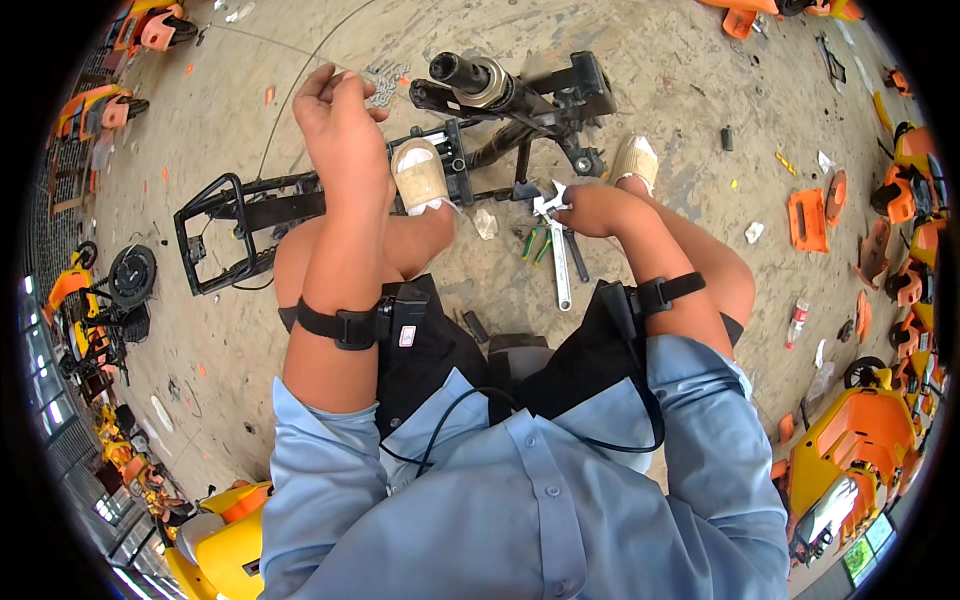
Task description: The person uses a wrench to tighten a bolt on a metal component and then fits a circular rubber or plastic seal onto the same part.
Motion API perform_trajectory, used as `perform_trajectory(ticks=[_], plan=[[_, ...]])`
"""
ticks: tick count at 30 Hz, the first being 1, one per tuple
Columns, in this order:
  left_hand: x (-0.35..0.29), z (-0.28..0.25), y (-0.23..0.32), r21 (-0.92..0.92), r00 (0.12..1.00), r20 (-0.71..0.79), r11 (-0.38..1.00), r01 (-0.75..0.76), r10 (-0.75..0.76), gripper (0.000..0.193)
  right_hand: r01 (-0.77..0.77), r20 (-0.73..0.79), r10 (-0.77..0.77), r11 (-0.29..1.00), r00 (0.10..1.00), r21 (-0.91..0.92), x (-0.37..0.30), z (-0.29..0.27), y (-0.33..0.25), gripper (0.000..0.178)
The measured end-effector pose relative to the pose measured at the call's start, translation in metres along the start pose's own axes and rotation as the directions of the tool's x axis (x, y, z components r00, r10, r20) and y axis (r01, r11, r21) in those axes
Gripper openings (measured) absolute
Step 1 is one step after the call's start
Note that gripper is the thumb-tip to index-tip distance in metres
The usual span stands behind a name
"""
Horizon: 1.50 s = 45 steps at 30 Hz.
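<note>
A black metal scooter frame [520, 115] lies on the floor before me, its tube end with a metal ring [488, 82] pointing up. Beside that tube my left hand [340, 115] is raised, fingers loosely bent and apart, with nothing visible in it. Between my feet, my right hand [605, 210] has its fingers closed at the head of a silver adjustable wrench [560, 265]; its fingertips are partly hidden. Close to the wrench lie green-handled pliers [537, 245] and a dark-handled tool [576, 258]. My left sandal [419, 172] rests against the frame.
Small metal parts [385, 82] lie in a pile beyond my left hand. Orange plastic pieces [808, 220], a bottle [797, 324] and scraps are scattered on the right. A black wheel [132, 276] stands at left. Yellow and orange scooters [850, 440] line the sides.
</note>
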<state>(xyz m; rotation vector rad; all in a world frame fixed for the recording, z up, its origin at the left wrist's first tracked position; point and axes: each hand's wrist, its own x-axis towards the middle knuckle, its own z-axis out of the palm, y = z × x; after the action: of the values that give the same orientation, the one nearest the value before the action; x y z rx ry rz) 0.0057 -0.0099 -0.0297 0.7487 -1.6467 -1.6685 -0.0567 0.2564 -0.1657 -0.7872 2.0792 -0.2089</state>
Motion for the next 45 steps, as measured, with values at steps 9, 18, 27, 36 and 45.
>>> perform_trajectory(ticks=[9, 18, 27, 36, 45], plan=[[0.006, -0.007, -0.012, 0.073, 0.922, 0.368, 0.992, 0.102, -0.122, 0.068, 0.048, -0.091, -0.044, 0.998, 0.995, 0.042, -0.007, -0.018, -0.015, 0.048], [-0.006, -0.011, 0.002, 0.174, 0.733, 0.675, 0.984, -0.04, -0.09, 0.076, 0.076, -0.178, -0.064, 0.995, 0.982, 0.062, -0.013, -0.023, -0.022, 0.041], [-0.017, 0.006, -0.001, 0.29, 0.812, 0.582, 0.923, -0.252, 0.039, 0.073, 0.243, -0.335, -0.203, 0.967, 0.92, 0.082, -0.015, -0.029, -0.029, 0.036], [-0.021, 0.018, -0.006, 0.329, 0.832, 0.538, 0.874, -0.358, 0.138, 0.077, 0.79, -0.848, -0.14, 0.463, 0.512, 0.401, -0.045, -0.061, -0.09, 0.051], [-0.018, 0.01, -0.005, 0.192, 0.81, 0.585, 0.963, -0.188, 0.041, 0.086, 0.67, -0.642, -0.239, 0.443, 0.729, 0.596, -0.04, -0.089, -0.105, 0.071]])
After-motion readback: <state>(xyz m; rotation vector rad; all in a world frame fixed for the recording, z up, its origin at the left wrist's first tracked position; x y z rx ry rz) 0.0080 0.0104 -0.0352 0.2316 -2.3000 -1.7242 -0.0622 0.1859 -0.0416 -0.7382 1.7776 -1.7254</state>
